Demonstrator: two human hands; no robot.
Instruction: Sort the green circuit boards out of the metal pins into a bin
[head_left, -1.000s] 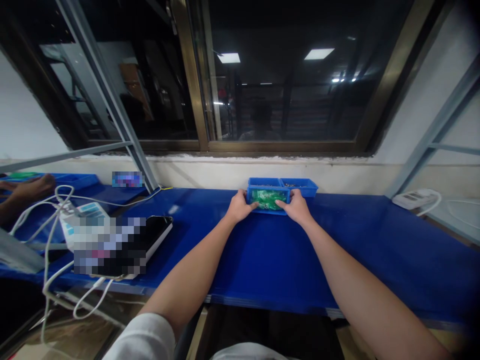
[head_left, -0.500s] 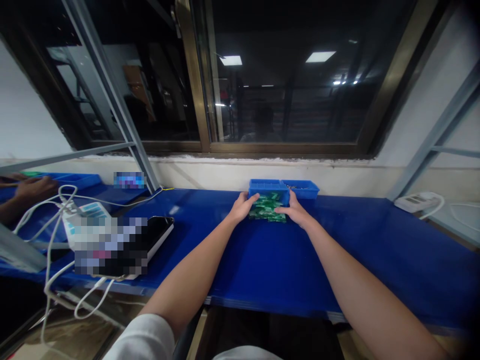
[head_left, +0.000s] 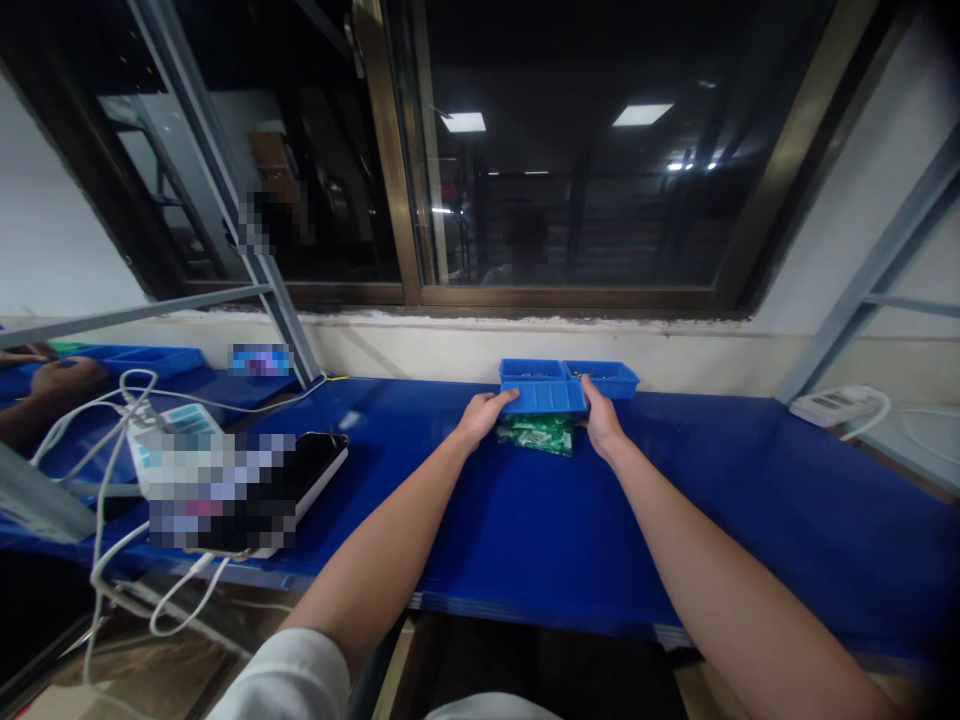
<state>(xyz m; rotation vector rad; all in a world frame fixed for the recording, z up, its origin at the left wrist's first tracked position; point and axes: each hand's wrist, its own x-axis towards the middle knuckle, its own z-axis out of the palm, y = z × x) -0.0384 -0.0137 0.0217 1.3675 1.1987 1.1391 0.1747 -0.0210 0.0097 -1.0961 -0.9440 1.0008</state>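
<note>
Between my two hands is a blue plastic bin (head_left: 545,396), tipped over so that its ribbed outer side shows. My left hand (head_left: 482,417) grips its left end, thumb on top. My right hand (head_left: 602,420) is closed on the right end, thumb pointing up along it. A heap of small green packets (head_left: 537,435) lies on the blue table (head_left: 540,540) just below the bin's near edge. The inside of the bin is hidden from view.
Two more blue bins stand behind, the left bin (head_left: 532,368) and the right bin (head_left: 611,378), holding small parts. A phone (head_left: 319,470), white cables (head_left: 97,560) and a power strip (head_left: 176,440) lie left. Another person's hand (head_left: 71,378) is at far left.
The bin has turned over further, from showing its inside to showing its ribbed outer side. The green packets now lie in a heap beneath it.
</note>
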